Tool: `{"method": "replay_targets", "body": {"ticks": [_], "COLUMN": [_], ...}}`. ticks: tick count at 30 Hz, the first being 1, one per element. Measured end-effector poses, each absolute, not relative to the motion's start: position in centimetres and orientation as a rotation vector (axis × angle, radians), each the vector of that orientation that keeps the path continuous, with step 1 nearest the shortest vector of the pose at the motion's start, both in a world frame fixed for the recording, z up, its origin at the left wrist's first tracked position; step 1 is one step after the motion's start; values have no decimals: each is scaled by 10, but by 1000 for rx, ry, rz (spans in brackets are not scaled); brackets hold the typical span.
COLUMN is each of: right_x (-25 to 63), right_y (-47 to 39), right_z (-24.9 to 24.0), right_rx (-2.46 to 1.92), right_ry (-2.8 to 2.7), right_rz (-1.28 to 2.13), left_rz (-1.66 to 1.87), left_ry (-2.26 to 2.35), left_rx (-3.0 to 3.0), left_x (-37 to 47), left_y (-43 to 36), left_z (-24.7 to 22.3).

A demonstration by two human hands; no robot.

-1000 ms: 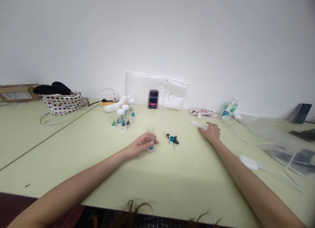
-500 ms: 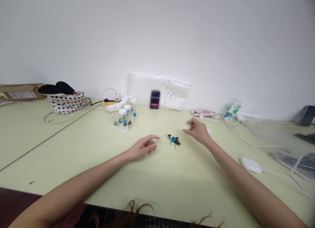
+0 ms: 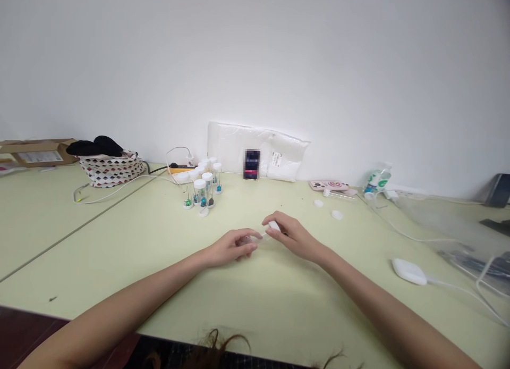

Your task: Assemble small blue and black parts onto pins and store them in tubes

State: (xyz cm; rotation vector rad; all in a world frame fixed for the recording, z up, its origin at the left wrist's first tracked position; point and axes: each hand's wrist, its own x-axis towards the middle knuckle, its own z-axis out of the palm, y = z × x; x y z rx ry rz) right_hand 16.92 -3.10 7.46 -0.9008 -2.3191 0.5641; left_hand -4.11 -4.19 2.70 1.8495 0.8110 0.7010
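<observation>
My left hand (image 3: 231, 248) rests low over the table, its fingers closed round a clear plastic vial (image 3: 255, 240) that lies on its side with the mouth to the right. Thumb and fingers of my right hand (image 3: 295, 237) pinch a white cap (image 3: 274, 226) close to that mouth; whether cap and vial touch I cannot tell. The small black and blue pieces on the table are mostly hidden behind my right hand. Two round white lids (image 3: 318, 203) lie farther back on the right.
Several capped vials (image 3: 200, 192) with blue, green and dark pieces stand at the back left. A phone (image 3: 251, 164) leans on a white plastic package (image 3: 227, 145). Back right are a pink phone case (image 3: 329, 185), a thin clear tube (image 3: 341, 195) and a bottle (image 3: 377, 178). A white charger (image 3: 409, 271) lies right.
My right hand has moved left and nearer with the white cap, from beyond the loose pieces to the vial. My left hand has stayed nearly in place.
</observation>
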Motion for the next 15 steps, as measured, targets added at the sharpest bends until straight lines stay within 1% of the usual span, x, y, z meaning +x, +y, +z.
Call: {"method": "replay_targets", "body": {"ticks": [4,11,15], "right_x": [154,133,118], "right_y": [-38,-34,-29], "right_z": [67,76,85], "right_rx": [-937,-822,-856], "right_ry": [-2336,-2465,-2532], "right_rz": [392,-340,-570], "left_rz": [709,787,810], "left_ry": [775,746,788], "left_rx": [1861,1841,1804], "left_x": [-39,-37,-37], "left_y": [-43,-43,-40], "left_z": [25,24,20]}}
